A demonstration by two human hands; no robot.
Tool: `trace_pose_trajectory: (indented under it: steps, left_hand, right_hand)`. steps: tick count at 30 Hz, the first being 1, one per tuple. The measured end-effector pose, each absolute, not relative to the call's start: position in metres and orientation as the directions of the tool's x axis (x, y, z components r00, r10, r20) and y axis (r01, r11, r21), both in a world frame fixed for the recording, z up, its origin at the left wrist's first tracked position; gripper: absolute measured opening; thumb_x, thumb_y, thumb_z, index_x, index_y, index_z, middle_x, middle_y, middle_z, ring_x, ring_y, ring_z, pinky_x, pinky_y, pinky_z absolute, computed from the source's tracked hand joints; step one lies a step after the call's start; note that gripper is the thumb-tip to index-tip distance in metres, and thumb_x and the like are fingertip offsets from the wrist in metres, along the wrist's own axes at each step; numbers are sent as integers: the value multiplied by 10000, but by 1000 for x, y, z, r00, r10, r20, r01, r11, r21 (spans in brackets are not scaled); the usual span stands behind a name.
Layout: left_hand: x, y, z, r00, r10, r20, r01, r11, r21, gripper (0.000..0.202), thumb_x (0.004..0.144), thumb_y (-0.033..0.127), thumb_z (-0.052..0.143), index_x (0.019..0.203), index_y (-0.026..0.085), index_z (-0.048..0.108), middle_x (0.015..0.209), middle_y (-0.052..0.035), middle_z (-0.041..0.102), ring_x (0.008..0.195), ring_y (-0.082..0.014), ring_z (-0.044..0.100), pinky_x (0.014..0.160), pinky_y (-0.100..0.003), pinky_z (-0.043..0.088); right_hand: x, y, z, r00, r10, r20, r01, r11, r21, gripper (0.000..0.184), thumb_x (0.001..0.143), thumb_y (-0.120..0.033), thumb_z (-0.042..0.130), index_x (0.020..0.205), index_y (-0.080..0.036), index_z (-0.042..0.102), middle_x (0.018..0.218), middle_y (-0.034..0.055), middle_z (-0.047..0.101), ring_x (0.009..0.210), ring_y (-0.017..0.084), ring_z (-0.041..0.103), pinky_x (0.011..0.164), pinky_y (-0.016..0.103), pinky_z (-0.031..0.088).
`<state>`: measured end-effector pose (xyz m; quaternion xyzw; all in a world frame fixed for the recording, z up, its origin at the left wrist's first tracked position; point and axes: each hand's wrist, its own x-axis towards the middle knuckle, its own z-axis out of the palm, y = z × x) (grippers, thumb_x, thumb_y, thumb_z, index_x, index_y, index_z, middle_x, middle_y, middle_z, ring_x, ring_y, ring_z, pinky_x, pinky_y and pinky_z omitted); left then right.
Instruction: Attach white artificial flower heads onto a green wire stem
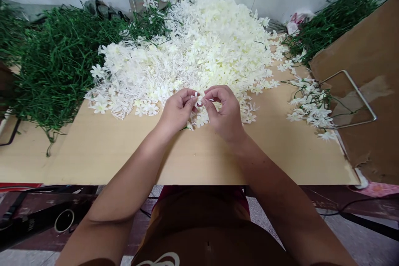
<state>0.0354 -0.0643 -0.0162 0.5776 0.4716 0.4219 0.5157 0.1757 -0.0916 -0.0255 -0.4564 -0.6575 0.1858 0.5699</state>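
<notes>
My left hand [178, 110] and my right hand [223, 110] meet over the near edge of a big heap of white artificial flowers [199, 45] on a light wooden table [124, 153]. Between the fingertips of both hands sits one small white flower piece [198, 99], pinched from both sides. More loose white blossoms lie right under and around the hands.
A mass of green plastic stems [52, 66] covers the table's left, and more green stems [336, 16] lie at the back right. Assembled stems with white flowers [311, 106] rest at the right beside a brown cardboard sheet [364, 83] with a metal wire frame [358, 95].
</notes>
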Motion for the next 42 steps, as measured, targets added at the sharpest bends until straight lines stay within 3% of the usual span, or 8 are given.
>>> trace_pose_trajectory:
  steps: [4, 11, 21, 29, 36, 39, 42]
  left_hand:
    - [36, -64, -14, 198, 980, -24, 91, 6, 996, 72, 799, 112, 598, 823, 176, 576, 593, 45, 622, 549, -101, 623, 547, -202, 490]
    - [36, -64, -10, 194, 980, -37, 93, 19, 995, 36, 820, 194, 611, 839, 168, 596, 623, 36, 621, 578, -105, 645, 544, -194, 492]
    - [36, -63, -14, 242, 970, 5, 80, -25, 996, 57, 805, 121, 589, 827, 174, 588, 554, 30, 617, 574, -131, 640, 606, -243, 521]
    - [35, -66, -15, 228, 970, 82, 125, -113, 986, 60, 770, 143, 595, 813, 184, 590, 536, 54, 586, 560, -111, 620, 586, -226, 514]
    - [32, -65, -12, 309, 946, 100, 68, -127, 990, 95, 817, 205, 633, 904, 191, 597, 575, 42, 608, 550, -103, 597, 579, -229, 504]
    - [30, -64, -12, 313, 944, 104, 32, -119, 992, 198, 828, 319, 677, 946, 188, 586, 586, 33, 614, 541, -101, 587, 574, -228, 498]
    - [28, -62, -15, 289, 952, 99, 49, -118, 992, 296, 782, 430, 725, 842, 179, 579, 606, 14, 618, 539, -94, 568, 552, -219, 475]
  right_hand:
    - [178, -88, -34, 11, 767, 642, 538, 536, -650, 76, 852, -184, 559, 785, -214, 542, 868, 61, 615, 872, 201, 589, 790, 368, 516]
    - [180, -84, -40, 19, 805, 594, 582, 474, -661, 75, 837, -174, 555, 781, -217, 528, 868, 59, 600, 866, 205, 579, 769, 358, 511]
    - [174, -83, -42, 157, 931, 329, 250, 284, -926, 88, 815, -287, 608, 785, -215, 568, 874, 44, 609, 830, 172, 598, 766, 336, 541]
    - [171, -83, -44, 139, 963, 229, 147, 208, -967, 126, 771, -313, 668, 771, -203, 606, 856, 41, 655, 788, 168, 624, 748, 341, 531]
    - [176, -79, -38, -19, 997, 79, -149, 76, -986, 320, 693, -465, 775, 724, -204, 592, 653, -11, 637, 642, 141, 615, 697, 335, 528]
    - [179, -78, -34, 15, 997, 78, -138, 80, -987, 312, 671, -436, 788, 708, -198, 590, 609, -30, 604, 600, 118, 571, 639, 301, 501]
    - [180, -79, -31, 84, 989, 123, -55, 128, -990, 220, 706, -354, 744, 700, -195, 592, 607, -34, 586, 591, 107, 532, 594, 277, 455]
